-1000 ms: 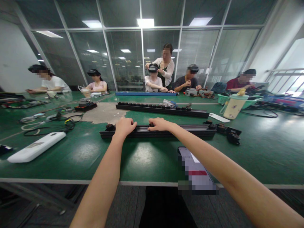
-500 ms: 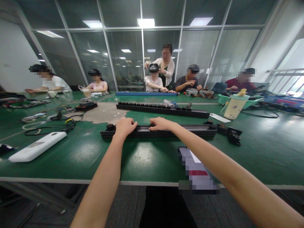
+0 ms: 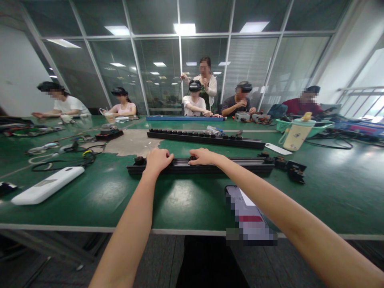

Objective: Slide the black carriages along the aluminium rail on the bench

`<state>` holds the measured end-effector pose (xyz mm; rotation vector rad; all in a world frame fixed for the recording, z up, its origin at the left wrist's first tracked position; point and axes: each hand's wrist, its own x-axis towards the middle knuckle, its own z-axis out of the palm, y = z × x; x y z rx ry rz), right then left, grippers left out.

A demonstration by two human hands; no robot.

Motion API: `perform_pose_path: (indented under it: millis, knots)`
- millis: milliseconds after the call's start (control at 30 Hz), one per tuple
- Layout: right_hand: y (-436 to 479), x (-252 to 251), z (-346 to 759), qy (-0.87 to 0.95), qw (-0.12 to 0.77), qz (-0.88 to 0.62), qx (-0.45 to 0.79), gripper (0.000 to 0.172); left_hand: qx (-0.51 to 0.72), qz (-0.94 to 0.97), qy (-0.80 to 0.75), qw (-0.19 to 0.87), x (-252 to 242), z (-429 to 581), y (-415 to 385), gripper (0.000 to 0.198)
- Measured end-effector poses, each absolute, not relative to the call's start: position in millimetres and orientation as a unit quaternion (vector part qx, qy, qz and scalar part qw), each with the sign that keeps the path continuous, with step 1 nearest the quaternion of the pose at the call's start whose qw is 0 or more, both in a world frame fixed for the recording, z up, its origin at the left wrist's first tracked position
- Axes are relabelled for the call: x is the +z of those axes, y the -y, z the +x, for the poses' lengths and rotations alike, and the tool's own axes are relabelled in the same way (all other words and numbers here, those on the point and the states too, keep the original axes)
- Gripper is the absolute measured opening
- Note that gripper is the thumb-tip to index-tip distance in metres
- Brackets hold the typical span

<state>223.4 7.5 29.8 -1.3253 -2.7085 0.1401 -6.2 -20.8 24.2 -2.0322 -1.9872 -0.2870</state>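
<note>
A long black channel rail [image 3: 192, 169] lies across the green table in front of me. My left hand [image 3: 159, 159] is closed over its left part, with the thumb toward the middle and the far fingertips hidden. In the channel, my right hand [image 3: 204, 157] pinches a small black block [image 3: 192, 159], mostly covered by the fingers. Another black block [image 3: 139, 160] sits at the rail's left end, just beyond my left hand. Several loose black blocks [image 3: 295, 174] lie off the right end.
Behind is a second black rail [image 3: 192, 138] with a row of blocks. A phone [image 3: 250, 216] lies at the front edge, under my right forearm. A white device [image 3: 49, 186] and cables [image 3: 81, 156] are left; a cream cup [image 3: 297, 134] stands right. Co-workers sit across the table.
Both my hands and the rail look the same as before. Across the table, the standing person has shifted a little left, with one hand raised near the face.
</note>
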Motion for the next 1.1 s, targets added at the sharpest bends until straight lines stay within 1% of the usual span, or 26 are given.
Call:
perform_pose_path:
  millis: [1100]
  knots:
    - [-5.4, 30.4, 230.9, 0.899, 0.068, -0.43, 0.049, 0.023, -0.101, -0.706, 0.688, 0.137, 25.9, -5.8, 22.3, 0.048]
